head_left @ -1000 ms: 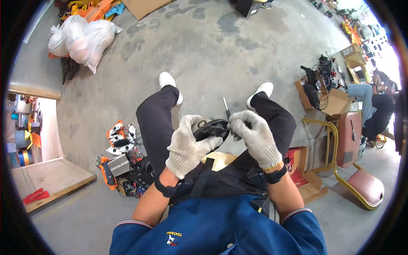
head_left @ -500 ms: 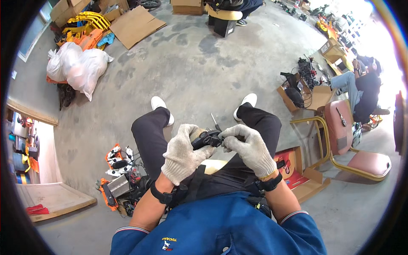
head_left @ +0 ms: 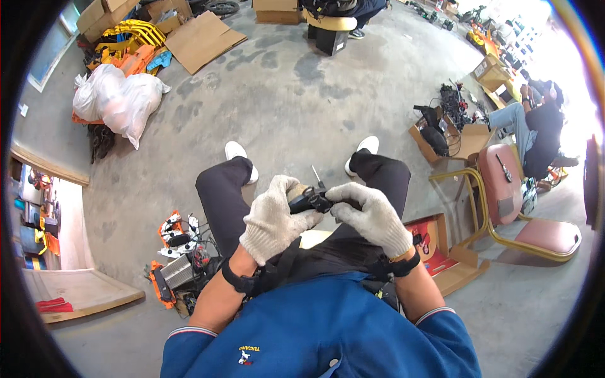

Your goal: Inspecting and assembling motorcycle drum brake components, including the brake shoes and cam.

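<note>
My left hand [head_left: 273, 217], in a whitish knit glove, is closed round a small black plastic part [head_left: 309, 200] above my lap. The part's exact kind does not show. My right hand [head_left: 368, 215], gloved alike, meets the part's right end with thumb and fingers pinched together; its other fingers curl in. Just beyond the part, a thin metal shaft with a dark end [head_left: 317, 176] points up and away. Whether a hand holds that shaft or it lies behind cannot be told.
Loose orange, white and black parts [head_left: 173, 277] lie by my left leg. An opened cardboard box [head_left: 457, 264] sits at my right, near a pink chair [head_left: 501, 183]. Farther off are another box of black parts [head_left: 435, 142], white bags [head_left: 120, 101] and a seated person [head_left: 542, 129].
The black part has tilted slightly and shifted a little right in my left hand. My right hand stays at its end, fingers still pinched.
</note>
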`<state>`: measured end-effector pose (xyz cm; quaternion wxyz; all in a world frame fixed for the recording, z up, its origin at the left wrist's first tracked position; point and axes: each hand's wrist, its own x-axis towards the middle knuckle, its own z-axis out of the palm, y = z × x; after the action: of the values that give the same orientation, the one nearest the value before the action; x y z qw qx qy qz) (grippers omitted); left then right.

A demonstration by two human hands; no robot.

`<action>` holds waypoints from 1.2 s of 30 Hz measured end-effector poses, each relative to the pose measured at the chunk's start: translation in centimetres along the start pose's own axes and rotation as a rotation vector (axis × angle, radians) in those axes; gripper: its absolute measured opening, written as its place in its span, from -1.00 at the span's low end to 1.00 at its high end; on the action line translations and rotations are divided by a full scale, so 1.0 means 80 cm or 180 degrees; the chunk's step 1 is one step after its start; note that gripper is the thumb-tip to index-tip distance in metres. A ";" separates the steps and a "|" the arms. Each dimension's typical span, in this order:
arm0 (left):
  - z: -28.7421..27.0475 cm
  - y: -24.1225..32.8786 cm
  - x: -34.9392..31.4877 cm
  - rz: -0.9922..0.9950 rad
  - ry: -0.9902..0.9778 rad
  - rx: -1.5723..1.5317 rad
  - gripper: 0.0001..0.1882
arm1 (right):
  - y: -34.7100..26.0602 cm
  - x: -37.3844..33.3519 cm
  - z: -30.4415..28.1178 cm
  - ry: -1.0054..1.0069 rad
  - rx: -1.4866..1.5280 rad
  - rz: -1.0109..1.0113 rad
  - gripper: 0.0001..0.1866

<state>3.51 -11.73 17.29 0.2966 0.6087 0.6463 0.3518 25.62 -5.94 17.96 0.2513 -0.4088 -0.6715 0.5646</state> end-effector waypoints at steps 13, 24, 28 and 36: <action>-0.016 -0.003 0.006 -0.0370 -0.0763 -0.0614 -0.28 | 0.000 0.000 -0.009 -0.0148 -0.0019 0.0312 -0.78; -0.003 -0.030 0.009 -0.0912 -0.0819 -0.1047 -0.49 | 0.004 0.004 -0.004 -0.0290 -0.0622 -0.0178 -0.82; -0.007 -0.018 0.013 -0.1205 -0.0993 -0.1212 -0.47 | 0.024 0.011 -0.005 -0.0297 -0.0430 -0.0198 -0.81; -0.005 -0.026 0.024 -0.1424 -0.1062 -0.2044 -0.43 | 0.068 0.033 -0.013 0.0273 0.0636 0.0581 -0.76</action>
<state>1.82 -9.86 15.90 0.6407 0.3788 0.5632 0.3589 26.48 -2.96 12.64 0.2668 -0.4649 -0.5606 0.6312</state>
